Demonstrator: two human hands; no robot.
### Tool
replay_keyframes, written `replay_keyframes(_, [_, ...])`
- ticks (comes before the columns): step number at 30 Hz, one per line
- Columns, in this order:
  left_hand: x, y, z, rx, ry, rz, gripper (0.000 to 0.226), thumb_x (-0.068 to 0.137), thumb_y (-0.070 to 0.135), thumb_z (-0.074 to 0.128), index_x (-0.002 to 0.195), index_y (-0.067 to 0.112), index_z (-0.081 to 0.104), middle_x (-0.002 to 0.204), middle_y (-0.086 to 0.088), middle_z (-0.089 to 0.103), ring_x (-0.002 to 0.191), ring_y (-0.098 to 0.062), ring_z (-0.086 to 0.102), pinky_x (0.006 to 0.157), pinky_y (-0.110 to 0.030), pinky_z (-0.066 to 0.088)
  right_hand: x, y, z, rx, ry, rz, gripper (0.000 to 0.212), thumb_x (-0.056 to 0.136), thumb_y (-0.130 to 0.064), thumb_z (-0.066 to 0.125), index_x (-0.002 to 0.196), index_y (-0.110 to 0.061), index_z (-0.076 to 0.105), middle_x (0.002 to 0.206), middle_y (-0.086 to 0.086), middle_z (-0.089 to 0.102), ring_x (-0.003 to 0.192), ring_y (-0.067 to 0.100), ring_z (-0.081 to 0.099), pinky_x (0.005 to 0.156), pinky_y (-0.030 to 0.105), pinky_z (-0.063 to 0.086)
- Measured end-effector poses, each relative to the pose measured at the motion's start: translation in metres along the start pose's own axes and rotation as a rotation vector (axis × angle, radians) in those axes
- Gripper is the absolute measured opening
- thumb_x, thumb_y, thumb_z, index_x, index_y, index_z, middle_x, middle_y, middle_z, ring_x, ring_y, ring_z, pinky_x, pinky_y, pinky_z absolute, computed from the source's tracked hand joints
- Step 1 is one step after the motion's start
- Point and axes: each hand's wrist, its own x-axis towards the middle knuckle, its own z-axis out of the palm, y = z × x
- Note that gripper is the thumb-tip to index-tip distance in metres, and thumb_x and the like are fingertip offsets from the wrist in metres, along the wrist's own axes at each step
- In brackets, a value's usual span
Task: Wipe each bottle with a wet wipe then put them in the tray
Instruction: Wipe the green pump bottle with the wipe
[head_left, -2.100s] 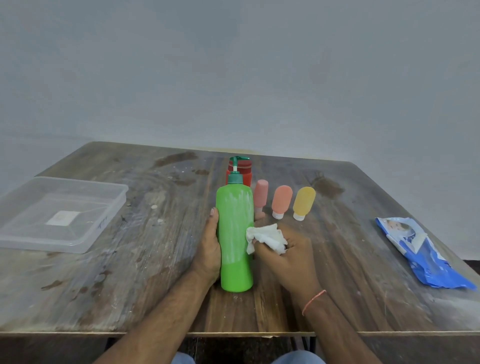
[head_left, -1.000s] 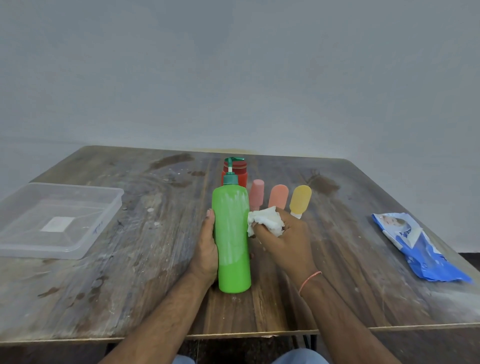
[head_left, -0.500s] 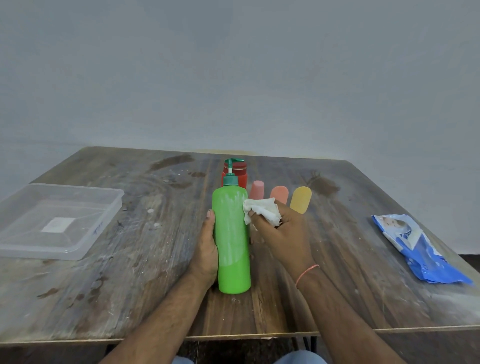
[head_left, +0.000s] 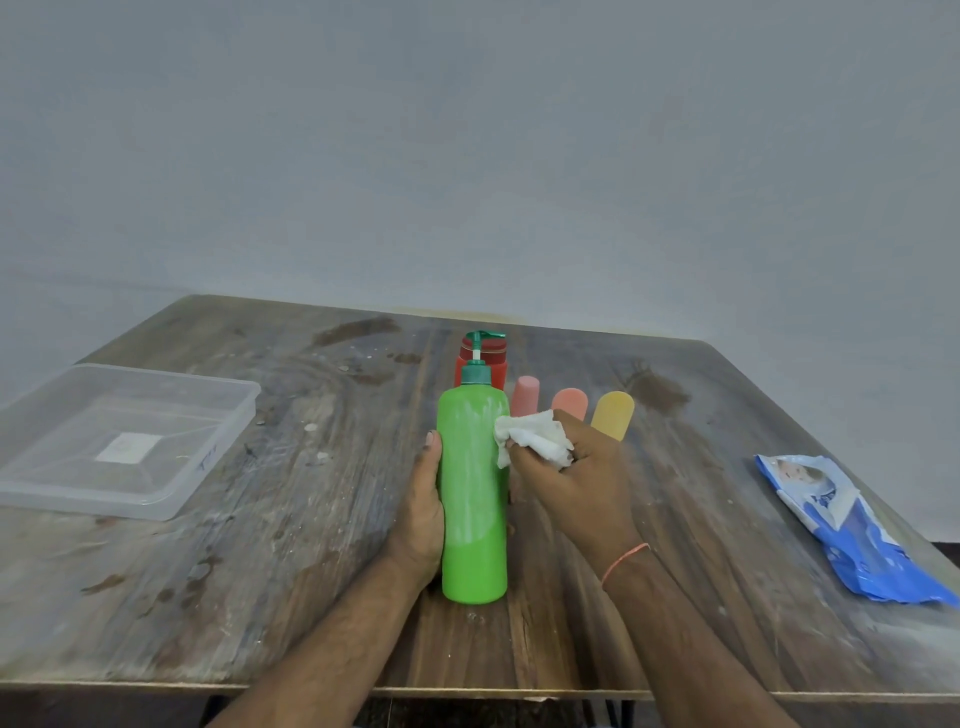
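Bottles come first, and nearest you, at the table's 6 o'clock edge, stands the green pump bottle, upright and resting on the wood. Your left hand steadies it at its 9 o'clock side, thumb laid up the near face; the other fingers go behind the bottle, so you cannot tell how tightly they curl. Your right hand, at the bottle's 3 o'clock, has its fingers bunched round the crumpled wet wipe and presses it to the upper right of the body, where pale streaks show. I judge this to be the first bottle, mid-wipe and not finished. Just beyond your right hand, toward 12 o'clock, stand the pink tube, the orange tube and the yellow tube in a row, and the red bottle sits directly behind the green pump. All four look untouched and wait their turn. Well apart at 9 o'clock lies the clear tray, holding no bottle yet, so every placement is still to do. At 3 o'clock the blue wipes packet lies flat. Compared with two seconds ago, your right hand and the wipe have climbed from the bottle's middle to near its shoulder, now hiding the lower parts of the tubes, while your left hand and the bottle have stayed where they were.
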Motion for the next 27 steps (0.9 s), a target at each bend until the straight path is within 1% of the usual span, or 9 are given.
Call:
replay_keyframes(4, [0.000,0.000,-0.001,0.003,-0.023,0.001,0.086,0.085,0.074,0.047,0.128,0.003,0.069,0.099,-0.028,0.070,0.074,-0.037,0.071,0.062,-0.044,0.062,0.007,0.003,0.003,-0.143,0.094,0.072,0.025,0.094,-0.015,0.078,0.082,-0.037,0.075,0.084,-0.017,0.077,0.081,0.005,0.072,0.072,0.030,0.057])
replay_keyframes(8, [0.000,0.001,-0.001,0.004,-0.043,-0.001,0.084,0.085,0.075,0.045,0.125,0.007,0.073,0.102,-0.027,0.070,0.077,-0.037,0.070,0.064,-0.045,0.062,0.008,-0.001,-0.004,-0.074,0.006,0.010,0.031,0.092,0.000,0.075,0.086,-0.031,0.081,0.087,-0.016,0.080,0.088,0.004,0.075,0.078,0.019,0.055])
replay_keyframes(10, [0.000,0.001,-0.002,0.010,-0.056,0.000,0.082,0.087,0.075,0.044,0.126,0.009,0.073,0.107,-0.026,0.071,0.080,-0.036,0.072,0.066,-0.046,0.062,0.010,-0.005,-0.004,-0.028,-0.011,-0.013,0.027,0.094,-0.001,0.076,0.087,-0.027,0.083,0.089,-0.013,0.081,0.088,0.007,0.076,0.080,0.025,0.058])
replay_keyframes(12, [0.000,0.001,-0.002,0.009,-0.070,-0.006,0.081,0.088,0.074,0.042,0.125,0.010,0.075,0.112,-0.024,0.072,0.083,-0.034,0.072,0.067,-0.045,0.062,0.014,0.001,0.000,-0.066,0.048,0.030,0.022,0.096,-0.010,0.078,0.088,-0.030,0.082,0.082,-0.011,0.079,0.078,0.010,0.073,0.073,0.033,0.059])
replay_keyframes(14, [-0.001,0.001,-0.003,-0.001,-0.085,-0.014,0.082,0.088,0.074,0.042,0.124,0.009,0.075,0.114,-0.023,0.072,0.083,-0.034,0.072,0.066,-0.045,0.062,0.016,0.009,0.000,-0.131,0.092,0.087,0.011,0.094,-0.015,0.079,0.090,-0.024,0.081,0.078,-0.009,0.077,0.074,0.011,0.071,0.070,0.041,0.058])
replay_keyframes(16, [-0.001,0.001,-0.003,0.002,-0.081,-0.013,0.083,0.088,0.075,0.043,0.126,0.008,0.074,0.113,-0.024,0.072,0.084,-0.034,0.072,0.067,-0.045,0.062,0.016,0.010,-0.001,-0.115,0.072,0.086,0.012,0.092,-0.010,0.078,0.091,-0.021,0.082,0.082,-0.011,0.078,0.080,0.008,0.073,0.075,0.040,0.059])
replay_keyframes(19, [-0.001,0.001,-0.004,0.003,-0.067,-0.018,0.083,0.088,0.075,0.043,0.127,0.010,0.073,0.114,-0.024,0.072,0.084,-0.034,0.073,0.066,-0.046,0.062,0.016,0.006,-0.002,-0.027,0.019,0.023,0.018,0.094,-0.004,0.077,0.093,-0.020,0.084,0.090,-0.005,0.081,0.089,0.015,0.076,0.080,0.039,0.061])
replay_keyframes(22, [0.001,0.001,-0.005,-0.003,-0.086,-0.022,0.083,0.089,0.075,0.043,0.129,0.008,0.072,0.117,-0.024,0.071,0.086,-0.034,0.072,0.068,-0.046,0.062,0.023,0.014,0.002,-0.086,0.066,0.071,0.005,0.095,-0.018,0.078,0.095,-0.019,0.083,0.087,0.003,0.079,0.089,0.023,0.074,0.078,0.048,0.061])
replay_keyframes(27, [0.000,0.001,-0.004,-0.014,-0.091,-0.033,0.082,0.087,0.075,0.045,0.125,0.008,0.075,0.114,-0.024,0.072,0.082,-0.034,0.072,0.065,-0.046,0.063,0.024,0.022,0.001,-0.110,0.105,0.104,0.015,0.090,-0.033,0.075,0.092,-0.018,0.080,0.081,0.000,0.076,0.078,0.024,0.072,0.072,0.051,0.059])
